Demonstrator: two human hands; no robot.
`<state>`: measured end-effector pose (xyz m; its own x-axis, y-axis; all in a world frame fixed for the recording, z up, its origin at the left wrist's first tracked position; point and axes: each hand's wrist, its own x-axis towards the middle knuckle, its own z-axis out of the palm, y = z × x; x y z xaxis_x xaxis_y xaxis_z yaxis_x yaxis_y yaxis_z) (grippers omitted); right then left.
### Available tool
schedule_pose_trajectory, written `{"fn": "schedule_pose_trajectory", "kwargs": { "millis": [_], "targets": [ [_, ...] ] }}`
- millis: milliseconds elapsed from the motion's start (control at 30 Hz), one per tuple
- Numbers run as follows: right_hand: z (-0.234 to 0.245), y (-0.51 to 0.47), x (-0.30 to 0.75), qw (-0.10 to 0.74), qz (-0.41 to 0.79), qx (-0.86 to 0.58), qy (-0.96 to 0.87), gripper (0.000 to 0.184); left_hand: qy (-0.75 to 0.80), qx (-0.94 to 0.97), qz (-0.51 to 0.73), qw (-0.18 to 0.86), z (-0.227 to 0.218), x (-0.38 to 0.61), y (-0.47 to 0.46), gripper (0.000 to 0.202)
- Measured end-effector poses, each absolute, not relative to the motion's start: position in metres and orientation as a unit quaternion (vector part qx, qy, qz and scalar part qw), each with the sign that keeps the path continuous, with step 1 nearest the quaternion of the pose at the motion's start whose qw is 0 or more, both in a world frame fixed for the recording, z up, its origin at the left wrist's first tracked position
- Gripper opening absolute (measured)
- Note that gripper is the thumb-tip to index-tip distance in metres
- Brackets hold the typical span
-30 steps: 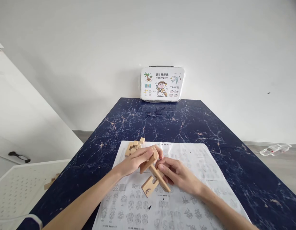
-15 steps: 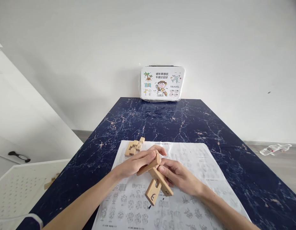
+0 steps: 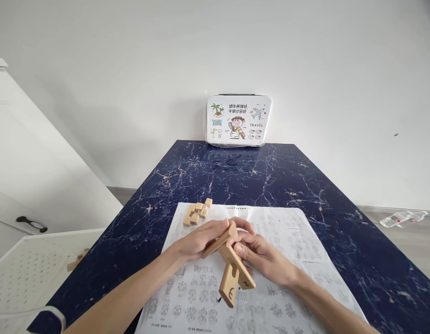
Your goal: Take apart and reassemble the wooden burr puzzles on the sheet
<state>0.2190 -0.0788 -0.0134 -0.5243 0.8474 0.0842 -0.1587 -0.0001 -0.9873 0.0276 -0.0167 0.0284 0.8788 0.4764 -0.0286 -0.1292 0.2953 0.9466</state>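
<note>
Between my hands, above the printed sheet (image 3: 270, 218), are several flat wooden puzzle pieces. My left hand (image 3: 204, 236) grips a plain wooden piece (image 3: 218, 242) slanting up to the right, thumb along its upper edge. My right hand (image 3: 262, 253) pinches the piece marked 2 (image 3: 242, 269). The piece marked 3 (image 3: 229, 285) crosses it and hangs down toward me, apparently slotted in. The left piece's upper end meets the other pieces near my right fingertips; fingers hide the exact contact there. Behind my left hand, a cluster of small notched wooden pieces (image 3: 196, 214) lies on the sheet.
A white cartoon-printed case (image 3: 238, 120) leans on the wall at the far end of the dark blue marbled table (image 3: 236, 176). White perforated surface (image 3: 30, 269) with wooden pieces (image 3: 76, 260) stands lower left. Beside it is a white cabinet (image 3: 37, 162). Clear plastic bottles (image 3: 403, 218) lie right.
The joined pieces have turned slightly in my hands, and the piece marked 3 has swung to the right. Both hands keep their hold. The whole view has shifted a little.
</note>
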Motion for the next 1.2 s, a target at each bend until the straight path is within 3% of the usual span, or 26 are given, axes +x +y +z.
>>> {"fn": "schedule_pose_trajectory", "kwargs": {
  "millis": [300, 467, 600, 833, 1000, 1200],
  "targets": [
    [-0.014, -0.079, 0.219, 0.368, 0.644, -0.303, -0.598, 0.051, 0.165, 0.586, 0.194, 0.769, 0.025, 0.031, -0.021, 0.057],
    [-0.020, -0.079, 0.220, 0.365, 0.644, -0.302, -0.601, 0.052, 0.136, 0.614, 0.167, 0.759, 0.023, 0.030, -0.018, 0.044],
    [-0.024, -0.078, 0.221, 0.383, 0.621, -0.332, -0.598, 0.049, 0.180, 0.621, 0.236, 0.726, 0.021, 0.031, -0.015, 0.038],
    [-0.025, -0.073, 0.222, 0.472, 0.465, -0.469, -0.584, 0.042, 0.338, 0.662, 0.328, 0.583, 0.019, 0.031, -0.013, 0.045],
    [-0.028, -0.071, 0.225, 0.453, 0.363, -0.530, -0.618, 0.036, 0.372, 0.672, 0.320, 0.555, 0.017, 0.031, -0.011, 0.045],
    [-0.035, -0.070, 0.226, 0.446, 0.322, -0.545, -0.632, 0.030, 0.388, 0.702, 0.309, 0.511, 0.015, 0.033, -0.015, 0.048]
  ]
}}
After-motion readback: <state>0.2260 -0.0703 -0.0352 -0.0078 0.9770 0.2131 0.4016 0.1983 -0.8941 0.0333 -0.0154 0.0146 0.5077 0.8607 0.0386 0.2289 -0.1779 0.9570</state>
